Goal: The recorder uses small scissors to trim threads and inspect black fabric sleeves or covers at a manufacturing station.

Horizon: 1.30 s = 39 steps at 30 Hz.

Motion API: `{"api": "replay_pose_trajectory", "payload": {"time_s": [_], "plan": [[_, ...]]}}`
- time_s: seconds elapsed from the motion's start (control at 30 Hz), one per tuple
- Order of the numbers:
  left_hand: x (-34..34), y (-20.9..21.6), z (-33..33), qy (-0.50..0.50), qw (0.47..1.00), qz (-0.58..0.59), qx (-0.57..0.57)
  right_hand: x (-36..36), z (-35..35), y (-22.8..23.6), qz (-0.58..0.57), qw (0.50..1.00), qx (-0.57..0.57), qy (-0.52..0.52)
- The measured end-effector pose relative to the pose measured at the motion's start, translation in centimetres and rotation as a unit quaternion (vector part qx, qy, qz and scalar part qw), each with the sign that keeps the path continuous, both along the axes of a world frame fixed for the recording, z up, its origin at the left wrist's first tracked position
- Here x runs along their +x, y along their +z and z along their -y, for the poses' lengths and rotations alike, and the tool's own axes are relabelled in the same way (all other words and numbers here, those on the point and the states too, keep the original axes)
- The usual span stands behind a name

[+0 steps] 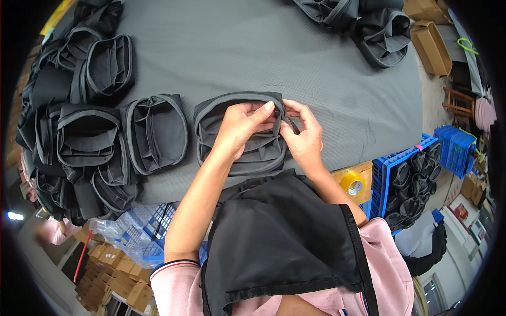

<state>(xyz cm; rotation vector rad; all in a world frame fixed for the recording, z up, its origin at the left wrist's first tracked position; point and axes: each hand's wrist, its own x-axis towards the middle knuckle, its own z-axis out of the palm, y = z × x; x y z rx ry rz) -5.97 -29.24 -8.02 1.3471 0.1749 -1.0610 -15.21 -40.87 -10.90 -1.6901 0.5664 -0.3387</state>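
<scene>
A black fabric pouch [258, 167] with grey edging and inner dividers lies open-topped on the grey-covered table, right in front of me. My left hand [241, 125] reaches into it from the near left, thumb and fingers closed at the inside of its right wall. At the outer side of that same wall, my right hand [305, 134] pinches the edge, where a dark zipper-like strip [292, 125] shows between thumb and fingers. Parts of the left fingertips are hidden inside. Just left of this pouch lies another divided black pouch [157, 134], untouched.
Similar pouches [110, 68] are heaped along the table's [211, 52] left side, with more [382, 37] at the far right. A yellow tape roll [352, 183] sits near my right forearm, beside a blue crate [383, 174] holding black pouches. Cardboard boxes [122, 282] stand lower left.
</scene>
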Motion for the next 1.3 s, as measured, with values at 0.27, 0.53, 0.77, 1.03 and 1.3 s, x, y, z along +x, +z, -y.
{"api": "replay_pose_trajectory", "payload": {"time_s": [0.27,0.53,0.77,1.03,1.3], "plan": [[0.1,-0.2,-1.4,-0.020,0.985,0.081,0.153,1.3,2.6,0.9,-0.180,0.933,0.215,0.224],[-1.1,-1.1,-1.2,-0.097,0.932,0.167,0.306,-0.6,2.1,-0.5,-0.132,0.853,0.450,0.231],[-1.8,-0.7,-1.8,-0.003,0.979,0.077,0.190,-2.7,2.0,2.1,-0.079,0.985,-0.097,0.122],[-1.7,-0.9,-1.9,0.007,0.983,0.079,0.167,-3.0,1.3,3.1,-0.016,0.964,-0.197,0.176],[-1.8,-0.9,-1.9,0.011,0.982,0.084,0.168,-2.4,1.3,3.2,0.029,0.933,-0.290,0.209]]}}
